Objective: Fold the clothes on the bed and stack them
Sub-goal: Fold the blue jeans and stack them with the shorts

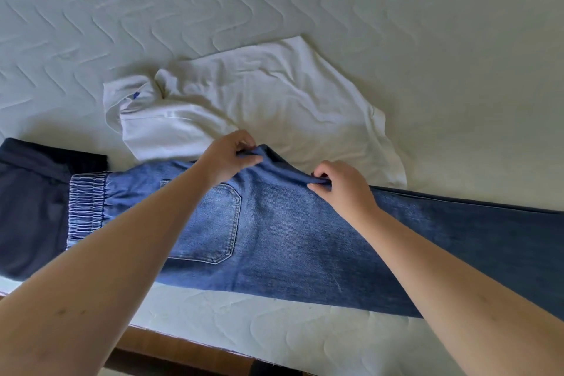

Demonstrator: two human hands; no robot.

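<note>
On the bed (396,9), left hand (227,159) and right hand (338,183) pinch the jeans (290,229) far edge.

No words, numbers or signs can be read anywhere. The white shirt (253,107) has a tiny blue mark (136,95) near its collar, but it is too small to tell if it is writing.

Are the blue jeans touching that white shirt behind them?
Touching. The head view shows the far edge of the jeans lying over the near edge of the white shirt, with no mattress showing between.
</note>
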